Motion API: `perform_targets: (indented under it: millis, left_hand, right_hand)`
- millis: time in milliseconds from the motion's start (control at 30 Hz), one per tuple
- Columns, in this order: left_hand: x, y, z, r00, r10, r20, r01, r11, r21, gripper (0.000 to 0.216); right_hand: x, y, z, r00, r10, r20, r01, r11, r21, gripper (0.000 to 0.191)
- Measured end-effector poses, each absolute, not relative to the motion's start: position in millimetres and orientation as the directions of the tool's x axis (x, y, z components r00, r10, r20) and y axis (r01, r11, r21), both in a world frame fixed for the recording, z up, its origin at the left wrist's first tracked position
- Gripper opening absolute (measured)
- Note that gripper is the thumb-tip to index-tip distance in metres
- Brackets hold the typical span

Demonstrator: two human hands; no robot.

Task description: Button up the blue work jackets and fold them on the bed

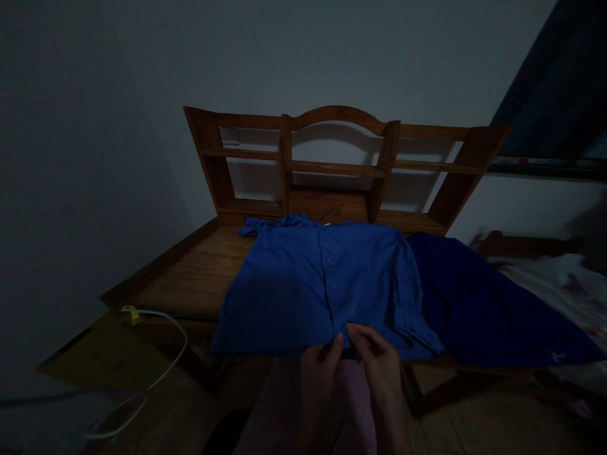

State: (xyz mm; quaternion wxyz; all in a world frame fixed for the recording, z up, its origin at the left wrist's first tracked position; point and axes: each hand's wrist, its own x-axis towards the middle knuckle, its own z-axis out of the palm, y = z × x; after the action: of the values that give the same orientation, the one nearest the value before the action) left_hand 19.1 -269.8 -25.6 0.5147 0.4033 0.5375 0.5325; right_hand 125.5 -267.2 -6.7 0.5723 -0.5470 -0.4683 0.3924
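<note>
A blue button-up shirt (pixel 294 278) lies spread front side up on a wooden desk, its hem at the near edge. Its button strip runs down the middle, with small buttons showing. At the bottom of that strip, my left hand (pixel 323 366) pinches the hem between thumb and fingers. Just to its right, my right hand (pixel 374 357) pinches the strip's edge, thumb and forefinger together. Whether a button sits between the fingers is too dark to tell. One sleeve lies folded along the shirt's right side.
A darker blue cloth (pixel 484 303) lies right of the shirt, overhanging the near edge. The wooden desk (pixel 190 272) carries a shelf rack (pixel 332 167) at the back. A white cable (pixel 177 360) hangs at the left. White bedding (pixel 559 284) lies at the far right.
</note>
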Motion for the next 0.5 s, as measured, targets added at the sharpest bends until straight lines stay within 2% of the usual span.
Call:
perform_targets:
  millis: [233, 400, 500]
  left_hand:
    - [24.2, -268.9, -27.1, -0.128, 0.973, -0.191, -0.225, 0.159, 0.961, 0.039]
    - [25.6, -268.6, -26.6, -0.134, 0.975, -0.180, -0.214, 0.149, 0.965, 0.036]
    - [26.1, -269.8, -24.6, -0.180, 0.971, -0.159, -0.147, 0.133, 0.980, 0.036]
  right_hand:
    - [125.0, -266.9, -6.7, 0.250, 0.960, 0.127, 0.110, 0.102, -0.989, 0.027]
    - [123.6, -269.5, -1.3, 0.249, 0.952, 0.176, 0.133, 0.147, -0.980, 0.025]
    - [123.5, -272.3, 2.5, 0.224, 0.951, 0.211, 0.121, 0.188, -0.975, 0.023]
